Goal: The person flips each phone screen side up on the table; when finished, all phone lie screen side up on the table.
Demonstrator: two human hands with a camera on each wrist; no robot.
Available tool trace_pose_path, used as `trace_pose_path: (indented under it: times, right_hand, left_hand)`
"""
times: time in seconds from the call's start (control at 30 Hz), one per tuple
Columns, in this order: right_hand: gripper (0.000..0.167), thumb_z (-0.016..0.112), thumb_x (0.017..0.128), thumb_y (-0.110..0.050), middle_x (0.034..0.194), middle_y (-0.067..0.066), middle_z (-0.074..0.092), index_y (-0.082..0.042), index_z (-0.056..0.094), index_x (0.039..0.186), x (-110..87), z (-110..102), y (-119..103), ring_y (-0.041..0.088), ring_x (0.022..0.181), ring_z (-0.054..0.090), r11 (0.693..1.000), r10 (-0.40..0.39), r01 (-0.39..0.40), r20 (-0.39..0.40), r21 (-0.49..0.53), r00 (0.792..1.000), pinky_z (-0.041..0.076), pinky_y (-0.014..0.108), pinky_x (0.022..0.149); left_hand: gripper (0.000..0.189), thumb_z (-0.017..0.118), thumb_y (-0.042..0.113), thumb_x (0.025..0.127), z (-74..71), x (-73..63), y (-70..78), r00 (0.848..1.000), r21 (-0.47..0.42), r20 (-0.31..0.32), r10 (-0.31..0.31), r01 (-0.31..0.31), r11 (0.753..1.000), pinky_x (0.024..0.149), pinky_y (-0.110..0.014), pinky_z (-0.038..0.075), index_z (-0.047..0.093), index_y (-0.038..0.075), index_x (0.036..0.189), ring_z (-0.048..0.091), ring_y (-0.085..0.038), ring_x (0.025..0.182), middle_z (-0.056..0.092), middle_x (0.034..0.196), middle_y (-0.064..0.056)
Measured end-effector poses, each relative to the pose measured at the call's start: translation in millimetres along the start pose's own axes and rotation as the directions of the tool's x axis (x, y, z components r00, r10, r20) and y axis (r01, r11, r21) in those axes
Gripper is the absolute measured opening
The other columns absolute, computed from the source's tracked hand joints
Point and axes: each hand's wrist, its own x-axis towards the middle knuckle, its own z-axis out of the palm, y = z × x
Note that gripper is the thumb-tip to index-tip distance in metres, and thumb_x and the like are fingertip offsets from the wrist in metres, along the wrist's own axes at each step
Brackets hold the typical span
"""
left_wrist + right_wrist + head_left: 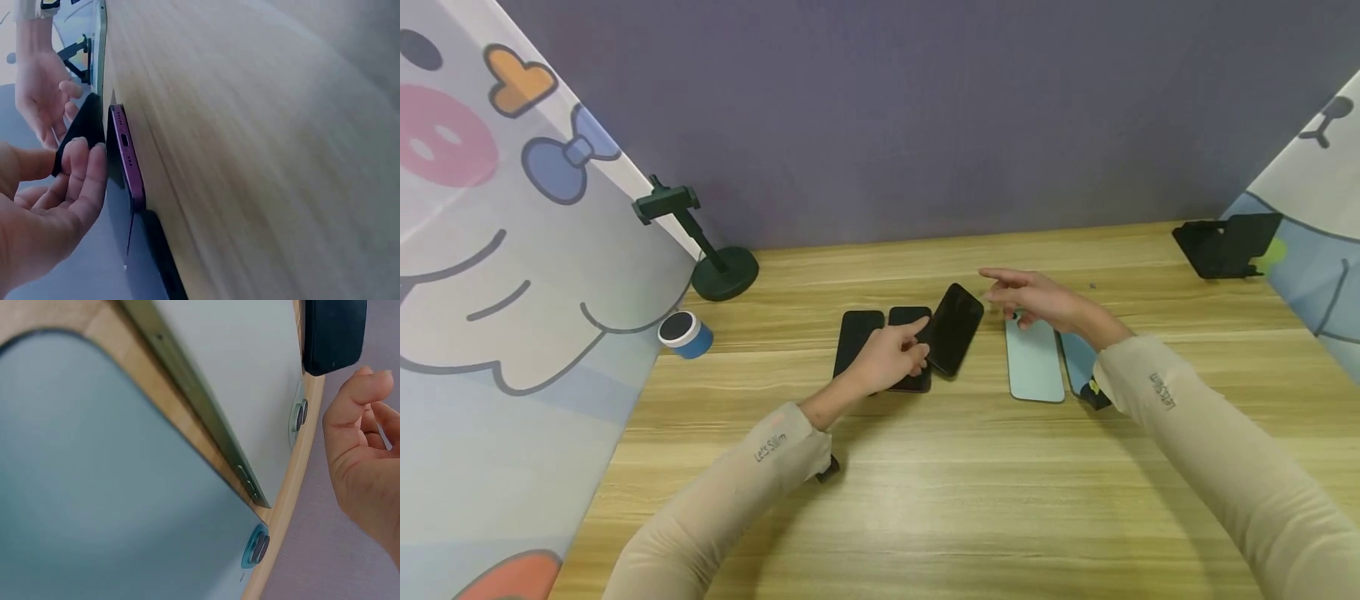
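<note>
A black smartphone [956,329] is tilted up off the table, seen edge-on in the left wrist view. My left hand [891,358] pinches its near left side between thumb and fingers. Beside the phone's far right edge hovers my right hand [1033,298], its forefinger extended and the others loosely bent; the right wrist view shows a small gap between them. Under my left hand lies a dark phone with a reddish-purple edge [129,159], and left of it another black phone [856,337]. Below my right hand are a pale green phone [1035,362] and a blue phone [1077,358], backs up.
At the back left stands a dark green phone stand [722,271], with a blue-and-white jar [687,335] in front of it. A black folding stand [1228,244] sits at the back right. A grey panel [925,125] borders the wooden table [940,492] behind.
</note>
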Motion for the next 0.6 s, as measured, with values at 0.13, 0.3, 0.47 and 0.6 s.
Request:
trace_pose_path:
  times: [0.13, 0.3, 0.47, 0.6]
  right_hand:
    - [0.070, 0.056, 0.103, -0.036, 0.141, 0.017, 0.039, -0.025, 0.020, 0.162, -1.1, -1.1, 1.2, 0.016, 0.076, 0.050, 1.000, 0.002, -0.002, 0.011, -0.008, 1.000, 0.045, 0.031, 0.058]
    - [0.070, 0.054, 0.104, -0.037, 0.143, 0.018, 0.042, -0.023, 0.018, 0.163, -1.6, -1.4, -0.2, 0.018, 0.076, 0.055, 0.999, 0.025, -0.023, 0.039, -0.050, 0.999, 0.047, 0.033, 0.057]
    - [0.073, 0.055, 0.103, -0.039, 0.145, 0.019, 0.041, -0.022, 0.015, 0.163, -2.0, 0.1, -1.4, 0.016, 0.076, 0.059, 0.996, 0.061, -0.057, 0.060, -0.061, 0.996, 0.051, 0.032, 0.056]
    - [0.075, 0.056, 0.103, -0.041, 0.156, 0.020, 0.033, -0.023, 0.014, 0.163, -1.3, 2.8, -1.8, 0.017, 0.082, 0.063, 0.997, 0.071, -0.070, 0.066, -0.012, 0.995, 0.054, 0.032, 0.059]
  left_hand:
    - [0.056, 0.055, 0.018, 0.105, -1.8, -1.8, -0.8, 0.998, -0.163, -0.022, -0.065, 0.060, 0.985, 0.077, -0.030, 0.060, 0.035, 0.010, 0.156, 0.072, -0.015, 0.078, 0.073, 0.093, -0.013]
    - [0.056, 0.053, 0.014, 0.105, 2.2, -3.5, -0.1, 0.992, -0.365, -0.012, -0.129, 0.116, 0.924, 0.083, -0.034, 0.060, 0.034, 0.009, 0.157, 0.069, -0.015, 0.078, 0.070, 0.094, -0.013]
    - [0.057, 0.053, 0.012, 0.105, 7.4, -3.9, 2.7, 0.993, -0.496, -0.015, -0.121, 0.097, 0.863, 0.088, -0.037, 0.059, 0.032, 0.009, 0.157, 0.068, -0.014, 0.080, 0.066, 0.095, -0.010]
    - [0.057, 0.053, 0.012, 0.105, 8.3, -4.0, 6.4, 0.995, -0.516, -0.021, -0.099, 0.074, 0.853, 0.088, -0.037, 0.059, 0.032, 0.011, 0.158, 0.070, -0.019, 0.084, 0.065, 0.097, -0.013]
